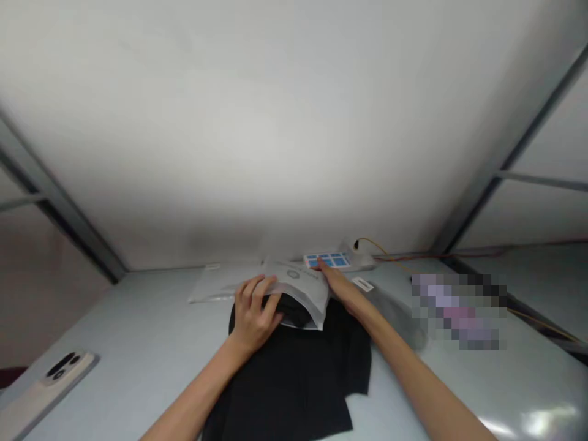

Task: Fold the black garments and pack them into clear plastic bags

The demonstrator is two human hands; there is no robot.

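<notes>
A black garment [289,380] lies spread on the pale table, its upper part under a translucent plastic bag [301,282]. The bag's mouth gapes toward me, with dark folded cloth [294,311] showing inside it. At the left side of the opening, my left hand [255,312] has its fingers bent over the bag's edge and the dark cloth. My right hand [337,282] rests along the bag's right side, its fingers partly hidden behind the bag; a finger or thumb shows near the top edge.
Another flat clear bag [214,283] lies at the back left. Behind my right hand is a white power strip [362,261] with cables. A grey bagged item [399,315] sits right, near a pixelated area. A phone [55,383] is at the left.
</notes>
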